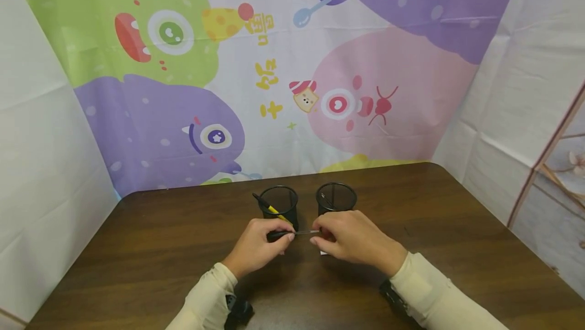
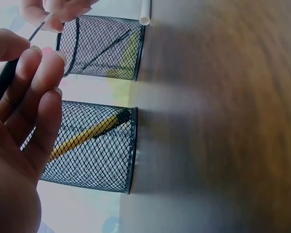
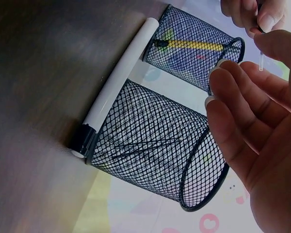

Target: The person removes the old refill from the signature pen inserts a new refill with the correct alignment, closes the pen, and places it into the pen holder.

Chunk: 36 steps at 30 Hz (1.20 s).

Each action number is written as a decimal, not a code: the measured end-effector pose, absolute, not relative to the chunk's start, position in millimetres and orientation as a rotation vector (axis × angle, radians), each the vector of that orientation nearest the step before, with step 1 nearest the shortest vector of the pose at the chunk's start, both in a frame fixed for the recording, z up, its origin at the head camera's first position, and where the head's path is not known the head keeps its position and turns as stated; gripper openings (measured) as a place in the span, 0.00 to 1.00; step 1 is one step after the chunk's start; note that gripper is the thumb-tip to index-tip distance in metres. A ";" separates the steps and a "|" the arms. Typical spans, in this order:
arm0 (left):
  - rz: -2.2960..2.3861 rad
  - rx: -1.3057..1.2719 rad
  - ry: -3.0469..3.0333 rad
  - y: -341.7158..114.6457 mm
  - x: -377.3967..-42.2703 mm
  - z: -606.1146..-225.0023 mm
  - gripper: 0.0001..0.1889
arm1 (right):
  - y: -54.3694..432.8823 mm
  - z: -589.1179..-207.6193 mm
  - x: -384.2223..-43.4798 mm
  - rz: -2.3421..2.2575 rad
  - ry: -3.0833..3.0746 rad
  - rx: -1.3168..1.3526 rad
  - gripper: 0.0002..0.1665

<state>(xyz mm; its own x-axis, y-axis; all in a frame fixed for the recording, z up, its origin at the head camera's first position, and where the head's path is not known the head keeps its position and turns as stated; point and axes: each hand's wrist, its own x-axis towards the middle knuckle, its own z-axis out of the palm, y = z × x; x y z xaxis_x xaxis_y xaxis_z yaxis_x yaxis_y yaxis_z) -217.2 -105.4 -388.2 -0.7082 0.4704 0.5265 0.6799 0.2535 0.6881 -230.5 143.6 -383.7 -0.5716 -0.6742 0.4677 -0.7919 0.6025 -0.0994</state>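
My left hand (image 1: 258,243) pinches the dark handle (image 2: 6,80) of a slim tool with a thin shaft and a clear tip (image 3: 261,63). Its exact kind does not show. Around that tip my right hand (image 1: 352,236) curves loosely, thumb and fingers apart, the tip lying in the gap between them. Just beyond the left hand stands a black mesh pen cup (image 1: 280,188) with a yellow and black pen (image 1: 273,210) leaning in it. A second mesh cup (image 1: 336,184), behind the right hand, holds thin dark sticks (image 3: 145,143).
A white marker with a black end (image 3: 121,80) lies at the foot of the right cup, mostly hidden in the head view. Both cups stand on a brown wooden table (image 1: 151,249). A printed cartoon cloth (image 1: 283,152) hangs behind, with pale cloths at both sides.
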 end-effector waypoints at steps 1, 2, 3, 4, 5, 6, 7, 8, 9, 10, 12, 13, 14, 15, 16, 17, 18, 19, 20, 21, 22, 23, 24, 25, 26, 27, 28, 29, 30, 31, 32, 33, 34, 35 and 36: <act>-1.439 -1.077 -2.315 -105.3 -217.1 -387.9 0.07 | 143.7 -383.6 -230.6 0.420 -2.446 1.179 0.09; -1.438 -1.074 -2.321 -105.3 -217.0 -387.6 0.07 | 143.7 -383.7 -230.6 0.417 -2.442 1.182 0.09; -1.437 -1.073 -2.327 -105.1 -216.9 -387.3 0.07 | 143.7 -383.7 -230.7 0.413 -2.436 1.187 0.09; -1.435 -1.073 -2.333 -104.9 -216.8 -386.8 0.07 | 143.6 -383.7 -230.7 0.408 -2.431 1.190 0.09; -1.431 -1.074 -2.339 -104.7 -216.5 -386.4 0.07 | 143.5 -383.8 -230.6 0.408 -2.424 1.197 0.09; -1.428 -1.074 -2.347 -104.5 -216.2 -386.0 0.07 | 143.3 -383.8 -230.6 0.409 -2.416 1.204 0.09; -1.426 -1.075 -2.355 -104.3 -215.8 -385.6 0.07 | 143.1 -383.9 -230.5 0.410 -2.409 1.209 0.08; -1.427 -1.078 -2.361 -104.1 -215.4 -385.3 0.07 | 142.8 -383.9 -230.4 0.415 -2.401 1.216 0.07; -1.429 -1.082 -2.368 -104.0 -215.1 -385.0 0.07 | 142.5 -383.9 -230.2 0.421 -2.395 1.223 0.07; -1.429 -1.085 -2.374 -104.0 -214.8 -384.8 0.07 | 142.2 -384.0 -230.2 0.425 -2.391 1.228 0.07; -1.432 -1.090 -2.386 -104.1 -214.5 -384.7 0.06 | 141.6 -384.2 -230.1 0.429 -2.385 1.232 0.07; -1.433 -1.095 -2.389 -104.2 -214.4 -384.8 0.06 | 141.4 -384.4 -230.2 0.430 -2.384 1.232 0.07; -1.436 -1.099 -2.391 -104.2 -214.4 -385.0 0.06 | 141.2 -384.6 -230.2 0.432 -2.384 1.233 0.07; -1.435 -1.104 -2.393 -104.3 -214.5 -385.2 0.06 | 141.1 -384.7 -230.3 0.431 -2.383 1.232 0.07; -1.436 -1.107 -2.396 -104.3 -214.5 -385.4 0.06 | 141.1 -384.9 -230.3 0.432 -2.382 1.234 0.07; -1.437 -1.112 -2.400 -104.2 -214.4 -385.7 0.06 | 141.0 -385.0 -230.2 0.433 -2.381 1.235 0.07; -1.436 -1.116 -2.402 -104.2 -214.4 -385.9 0.06 | 141.0 -384.9 -230.2 0.436 -2.379 1.237 0.07; -1.434 -1.121 -2.404 -104.0 -214.3 -386.2 0.06 | 141.1 -384.9 -230.2 0.437 -2.376 1.239 0.07; -1.430 -1.122 -2.407 -104.0 -214.4 -386.5 0.06 | 141.1 -384.9 -230.2 0.438 -2.373 1.240 0.07; -1.425 -1.125 -2.410 -103.9 -214.5 -386.8 0.06 | 141.2 -385.0 -230.2 0.439 -2.369 1.243 0.07; -1.422 -1.124 -2.412 -103.8 -214.5 -387.0 0.06 | 141.1 -385.0 -230.3 0.440 -2.364 1.247 0.07; -1.417 -1.125 -2.414 -103.7 -214.4 -387.1 0.06 | 141.1 -385.0 -230.4 0.440 -2.357 1.251 0.07; -1.412 -1.125 -2.415 -103.7 -214.5 -387.1 0.06 | 141.0 -384.9 -230.4 0.439 -2.350 1.254 0.07; -1.411 -1.125 -2.416 -103.6 -214.4 -387.0 0.06 | 140.9 -385.0 -230.4 0.438 -2.343 1.256 0.08; -1.410 -1.125 -2.418 -103.4 -214.4 -386.8 0.06 | 140.8 -385.1 -230.5 0.439 -2.336 1.259 0.08; -1.410 -1.125 -2.420 -103.3 -214.3 -386.4 0.06 | 140.9 -385.2 -230.5 0.440 -2.327 1.264 0.08; -1.409 -1.125 -2.423 -103.1 -214.1 -385.8 0.06 | 140.9 -385.1 -230.4 0.442 -2.320 1.268 0.08; -1.409 -1.127 -2.426 -102.8 -213.9 -385.2 0.06 | 141.1 -385.1 -230.4 0.444 -2.314 1.272 0.08; -1.410 -1.131 -2.425 -102.7 -213.9 -385.0 0.06 | 141.2 -385.1 -230.4 0.447 -2.310 1.274 0.08; -1.413 -1.135 -2.424 -102.6 -213.8 -384.7 0.06 | 141.4 -385.2 -230.4 0.450 -2.307 1.277 0.08; -1.413 -1.139 -2.424 -102.4 -213.7 -384.4 0.06 | 141.6 -385.2 -230.4 0.453 -2.304 1.280 0.08; -1.415 -1.143 -2.423 -102.3 -213.6 -384.1 0.05 | 141.7 -385.1 -230.3 0.453 -2.304 1.282 0.08; -1.416 -1.144 -2.427 -102.0 -213.3 -383.3 0.05 | 141.8 -385.1 -230.2 0.454 -2.303 1.282 0.08; -1.420 -1.146 -2.429 -101.9 -213.0 -382.6 0.05 | 141.9 -385.0 -230.2 0.457 -2.301 1.283 0.08; -1.422 -1.148 -2.432 -101.7 -212.9 -382.1 0.05 | 142.0 -385.0 -230.2 0.457 -2.300 1.283 0.08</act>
<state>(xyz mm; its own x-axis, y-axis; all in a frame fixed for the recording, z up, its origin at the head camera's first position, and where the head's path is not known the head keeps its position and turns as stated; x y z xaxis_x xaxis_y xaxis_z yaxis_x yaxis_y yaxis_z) -212.9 -101.7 -382.1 -0.7112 0.5554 0.4309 0.6479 0.2801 0.7084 -230.2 142.0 -385.0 -0.4563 -0.7042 0.5439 -0.8587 0.5087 -0.0618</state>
